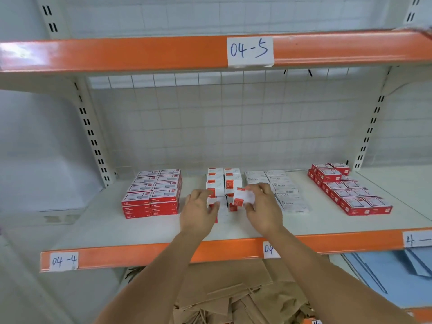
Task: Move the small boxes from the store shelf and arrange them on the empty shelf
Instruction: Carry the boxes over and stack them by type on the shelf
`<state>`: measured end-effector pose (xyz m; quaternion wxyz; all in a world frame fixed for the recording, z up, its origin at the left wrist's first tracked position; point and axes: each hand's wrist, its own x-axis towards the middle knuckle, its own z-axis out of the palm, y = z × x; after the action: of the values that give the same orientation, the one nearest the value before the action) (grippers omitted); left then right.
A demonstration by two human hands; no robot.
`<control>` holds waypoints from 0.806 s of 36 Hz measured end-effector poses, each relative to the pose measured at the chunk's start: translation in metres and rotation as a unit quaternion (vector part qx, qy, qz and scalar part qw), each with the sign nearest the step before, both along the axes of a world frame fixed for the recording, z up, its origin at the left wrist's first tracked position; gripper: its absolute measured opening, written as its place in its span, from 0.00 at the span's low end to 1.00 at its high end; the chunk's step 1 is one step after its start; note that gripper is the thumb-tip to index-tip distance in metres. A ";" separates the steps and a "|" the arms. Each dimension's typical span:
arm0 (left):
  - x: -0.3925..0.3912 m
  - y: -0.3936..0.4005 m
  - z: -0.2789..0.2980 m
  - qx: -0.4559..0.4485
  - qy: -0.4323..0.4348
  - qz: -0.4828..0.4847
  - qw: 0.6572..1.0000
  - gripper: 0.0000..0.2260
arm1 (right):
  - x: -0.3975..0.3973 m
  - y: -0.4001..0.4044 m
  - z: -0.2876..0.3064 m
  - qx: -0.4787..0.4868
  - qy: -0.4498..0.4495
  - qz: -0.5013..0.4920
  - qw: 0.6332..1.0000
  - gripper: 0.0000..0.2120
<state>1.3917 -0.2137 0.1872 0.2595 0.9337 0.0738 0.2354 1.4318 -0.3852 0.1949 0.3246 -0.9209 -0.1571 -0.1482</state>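
A white shelf (pixel 117 225) with an orange front rail holds groups of small boxes. In the middle stands a stack of white-and-red boxes (pixel 224 181). My right hand (pixel 261 206) holds one small white-and-red box (pixel 243 197) tilted just in front of that stack. My left hand (pixel 198 211) grips another white-and-red box (pixel 214 203) at the stack's front left corner; my fingers hide most of it.
Red boxes (pixel 154 195) are stacked at the left, white staples boxes (pixel 285 190) right of the middle, more red boxes (pixel 348 190) at the far right. An upper shelf rail (pixel 140 52) hangs overhead. Brown paper (pixel 229 291) lies on the shelf below.
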 end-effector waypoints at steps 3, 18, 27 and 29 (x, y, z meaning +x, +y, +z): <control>0.009 0.001 0.003 -0.022 -0.004 0.018 1.000 0.19 | 0.014 0.008 0.009 -0.016 0.005 -0.012 1.000 0.22; 0.038 0.006 -0.006 -0.091 0.012 0.022 0.995 0.18 | 0.056 0.031 0.006 0.013 0.065 -0.004 0.998 0.20; 0.015 0.009 -0.003 0.034 -0.032 0.009 0.999 0.16 | 0.037 0.031 0.005 0.015 -0.017 -0.065 0.998 0.15; 0.005 0.010 -0.003 0.088 -0.029 -0.015 0.996 0.15 | 0.028 0.028 0.002 0.005 -0.044 -0.076 0.996 0.13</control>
<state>1.3964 -0.2040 0.1842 0.1819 0.9466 0.0314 0.2644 1.4601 -0.3569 0.1966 0.3095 -0.9211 -0.1006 -0.2137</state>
